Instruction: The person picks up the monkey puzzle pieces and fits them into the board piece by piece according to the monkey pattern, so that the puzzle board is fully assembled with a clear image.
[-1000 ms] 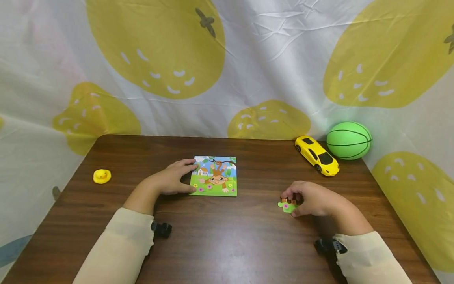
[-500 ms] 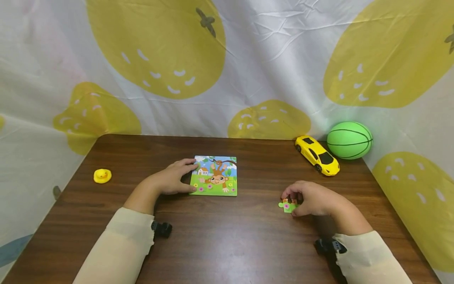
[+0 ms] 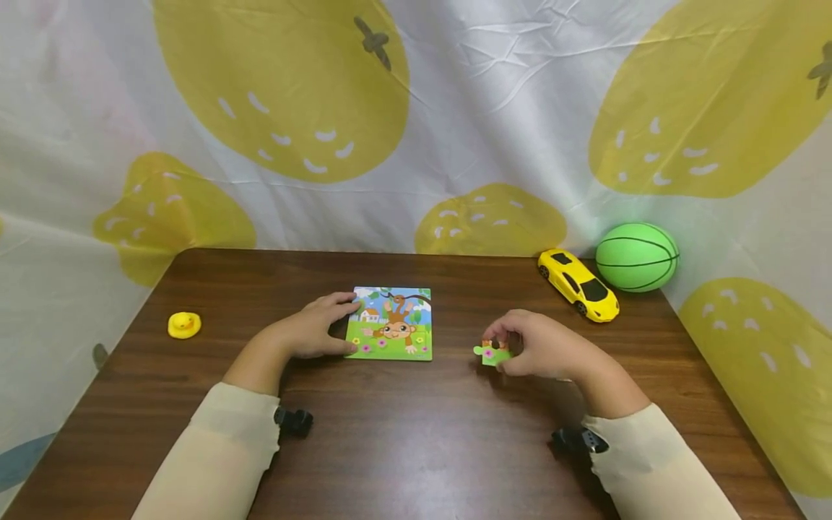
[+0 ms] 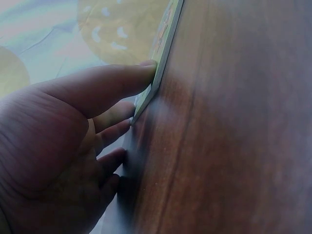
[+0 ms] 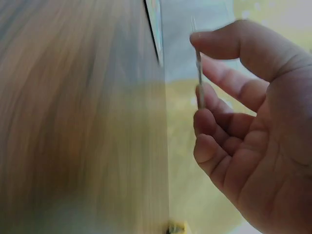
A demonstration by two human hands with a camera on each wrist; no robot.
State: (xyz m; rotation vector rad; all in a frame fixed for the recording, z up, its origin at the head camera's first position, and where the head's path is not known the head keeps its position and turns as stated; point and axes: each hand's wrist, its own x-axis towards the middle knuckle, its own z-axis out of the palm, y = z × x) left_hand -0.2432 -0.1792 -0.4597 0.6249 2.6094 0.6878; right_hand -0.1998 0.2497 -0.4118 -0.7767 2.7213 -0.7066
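Note:
In the head view a square monkey jigsaw puzzle (image 3: 391,318) lies flat on the brown table, right of my left hand (image 3: 313,328). The thumb and fingertips of that hand rest on the puzzle's left edge; its fingers are nearly straight in the left wrist view, with the thumb (image 4: 124,80) at a corner. My right hand (image 3: 542,348) pinches a green puzzle piece (image 3: 494,354) with a pink flower, right of the puzzle and apart from it. In the right wrist view the piece (image 5: 200,78) appears edge-on between thumb and fingers, above the tabletop.
A yellow toy car (image 3: 578,285) and a green ball (image 3: 637,257) stand at the back right of the table (image 3: 403,448). A yellow rubber duck (image 3: 185,325) sits at the left. A lemon-print cloth (image 3: 494,108) hangs behind and along the sides.
My right hand has moved left and away from me, carrying the puzzle piece off its former spot toward the puzzle. The left hand and the puzzle have stayed in place.

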